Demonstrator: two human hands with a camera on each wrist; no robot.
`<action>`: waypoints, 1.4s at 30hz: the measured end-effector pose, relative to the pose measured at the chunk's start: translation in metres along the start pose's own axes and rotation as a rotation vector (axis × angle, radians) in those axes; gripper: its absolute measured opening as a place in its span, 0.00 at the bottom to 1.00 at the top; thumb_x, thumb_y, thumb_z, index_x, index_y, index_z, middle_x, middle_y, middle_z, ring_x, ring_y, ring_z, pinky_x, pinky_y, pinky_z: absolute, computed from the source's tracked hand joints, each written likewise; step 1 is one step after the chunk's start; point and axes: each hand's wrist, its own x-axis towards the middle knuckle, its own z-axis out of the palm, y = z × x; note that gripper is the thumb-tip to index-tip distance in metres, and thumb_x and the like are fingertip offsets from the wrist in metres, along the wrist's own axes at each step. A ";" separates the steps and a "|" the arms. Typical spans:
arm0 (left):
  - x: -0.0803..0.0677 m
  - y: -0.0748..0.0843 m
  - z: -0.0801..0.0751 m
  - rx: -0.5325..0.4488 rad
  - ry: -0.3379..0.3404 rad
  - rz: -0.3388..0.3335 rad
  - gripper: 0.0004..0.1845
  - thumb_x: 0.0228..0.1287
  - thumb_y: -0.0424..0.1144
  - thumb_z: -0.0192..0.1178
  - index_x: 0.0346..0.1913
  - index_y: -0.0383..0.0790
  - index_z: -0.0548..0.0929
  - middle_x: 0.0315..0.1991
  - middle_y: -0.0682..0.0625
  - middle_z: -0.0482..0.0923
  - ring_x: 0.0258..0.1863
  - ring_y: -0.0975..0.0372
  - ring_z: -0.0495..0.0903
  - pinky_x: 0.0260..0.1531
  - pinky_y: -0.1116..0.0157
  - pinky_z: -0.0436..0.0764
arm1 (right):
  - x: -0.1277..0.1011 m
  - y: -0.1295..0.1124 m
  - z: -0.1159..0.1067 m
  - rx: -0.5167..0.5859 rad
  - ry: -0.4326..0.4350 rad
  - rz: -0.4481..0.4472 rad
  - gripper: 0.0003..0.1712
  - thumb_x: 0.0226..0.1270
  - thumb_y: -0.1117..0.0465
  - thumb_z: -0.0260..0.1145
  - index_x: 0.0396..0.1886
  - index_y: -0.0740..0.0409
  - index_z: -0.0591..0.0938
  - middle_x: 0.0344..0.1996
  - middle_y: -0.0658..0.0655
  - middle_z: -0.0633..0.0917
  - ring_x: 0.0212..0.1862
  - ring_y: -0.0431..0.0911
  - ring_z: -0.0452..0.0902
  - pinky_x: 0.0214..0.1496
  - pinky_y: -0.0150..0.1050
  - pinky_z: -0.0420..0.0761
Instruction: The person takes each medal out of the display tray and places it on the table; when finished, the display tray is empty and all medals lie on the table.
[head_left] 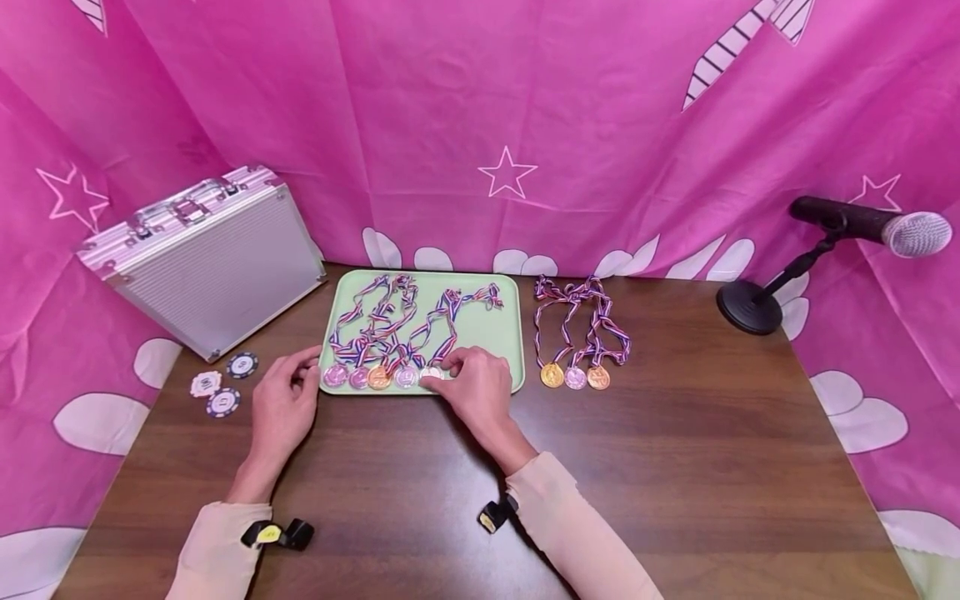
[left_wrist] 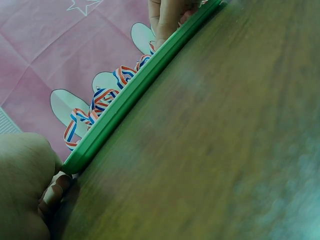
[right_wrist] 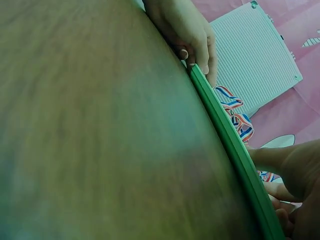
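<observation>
A light green tray (head_left: pixel 498 333) lies on the brown table and holds several medals (head_left: pixel 378 377) with red, white and blue ribbons (head_left: pixel 390 312). My right hand (head_left: pixel 448 371) reaches over the tray's front rim and pinches a pale medal (head_left: pixel 430 374) at the right end of the row. My left hand (head_left: pixel 309 371) holds the tray's front left corner, fingers curled against the rim (right_wrist: pixel 230 135). Both wrist views show the green rim (left_wrist: pixel 135 95) edge-on with ribbons (left_wrist: pixel 107 95) behind it. Three more medals (head_left: pixel 575 377) lie on the table right of the tray.
A ribbed aluminium case (head_left: pixel 202 258) leans at the back left, with three poker chips (head_left: pixel 223 402) in front of it. A microphone (head_left: pixel 911 232) on a round-based stand (head_left: pixel 750 307) is at the back right. Pink cloth (head_left: pixel 525 125) walls the table in.
</observation>
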 end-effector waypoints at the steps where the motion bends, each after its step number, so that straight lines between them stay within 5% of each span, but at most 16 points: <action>1: 0.000 0.000 0.000 -0.001 0.001 0.002 0.17 0.80 0.32 0.62 0.65 0.37 0.90 0.47 0.41 0.85 0.38 0.60 0.75 0.37 0.70 0.68 | 0.001 0.000 0.000 -0.005 -0.002 0.003 0.20 0.48 0.39 0.92 0.30 0.45 0.94 0.25 0.44 0.88 0.31 0.42 0.83 0.42 0.45 0.79; 7: -0.001 0.002 0.000 -0.006 0.016 0.018 0.16 0.79 0.31 0.63 0.64 0.37 0.90 0.46 0.42 0.86 0.37 0.60 0.74 0.36 0.73 0.66 | 0.004 0.003 0.000 0.085 -0.023 0.008 0.18 0.48 0.46 0.93 0.28 0.46 0.91 0.23 0.43 0.85 0.29 0.41 0.81 0.42 0.45 0.78; 14: -0.002 0.003 -0.001 0.004 -0.005 -0.008 0.17 0.81 0.33 0.61 0.65 0.37 0.89 0.48 0.41 0.85 0.40 0.58 0.75 0.39 0.69 0.67 | 0.002 0.015 -0.001 0.290 -0.016 -0.034 0.10 0.62 0.57 0.87 0.31 0.49 0.90 0.22 0.43 0.88 0.25 0.36 0.79 0.32 0.36 0.75; 23: -0.004 0.003 -0.001 0.014 -0.018 -0.011 0.17 0.81 0.33 0.61 0.66 0.37 0.89 0.48 0.40 0.84 0.39 0.57 0.75 0.38 0.68 0.68 | 0.008 0.005 -0.061 0.722 -0.044 0.150 0.06 0.68 0.69 0.81 0.42 0.65 0.94 0.31 0.60 0.93 0.25 0.41 0.87 0.27 0.33 0.83; 30: 0.001 0.001 0.000 0.008 0.010 0.022 0.16 0.80 0.32 0.62 0.64 0.36 0.90 0.46 0.41 0.85 0.37 0.60 0.74 0.37 0.69 0.67 | 0.020 0.003 -0.105 0.953 0.011 0.143 0.09 0.68 0.74 0.78 0.46 0.73 0.91 0.33 0.60 0.93 0.24 0.41 0.88 0.32 0.34 0.87; 36: 0.000 0.001 0.001 0.001 0.014 0.025 0.16 0.80 0.32 0.62 0.64 0.36 0.90 0.46 0.41 0.85 0.37 0.63 0.73 0.36 0.70 0.67 | 0.026 0.002 -0.136 1.008 0.085 0.110 0.09 0.69 0.76 0.76 0.47 0.78 0.89 0.28 0.50 0.92 0.24 0.38 0.87 0.32 0.30 0.85; 42: -0.001 0.001 0.001 0.004 0.013 0.020 0.16 0.80 0.32 0.62 0.64 0.36 0.90 0.46 0.41 0.85 0.36 0.61 0.74 0.36 0.70 0.67 | 0.024 0.001 -0.166 1.033 0.129 0.060 0.08 0.69 0.75 0.76 0.46 0.74 0.91 0.28 0.52 0.92 0.25 0.41 0.88 0.35 0.33 0.87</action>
